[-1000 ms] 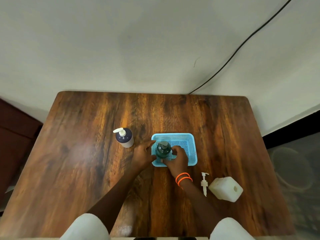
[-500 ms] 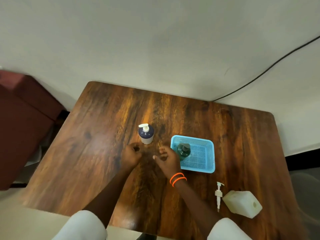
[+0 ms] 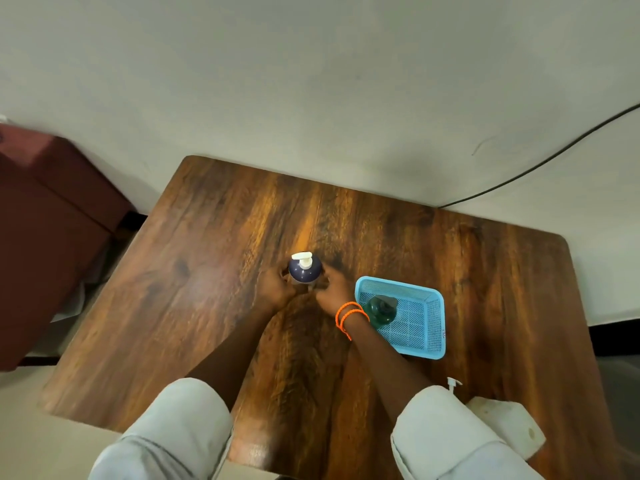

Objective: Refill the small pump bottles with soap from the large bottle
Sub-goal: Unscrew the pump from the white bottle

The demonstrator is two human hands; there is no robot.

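right sleeve (image 3: pixel 446 434) hides part of the large bottle (image 3: pixel 509 424) and loose pump (image 3: pixel 453 384)

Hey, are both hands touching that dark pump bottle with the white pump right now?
Touching. The head view shows the left hand and right hand cupped against the dark pump bottle.

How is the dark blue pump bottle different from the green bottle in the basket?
The dark blue pump bottle stands on the bare table between the left hand and right hand; the green bottle sits untouched in the blue basket. The blue one has a white pump, the green one a grey top. Both stand upright.
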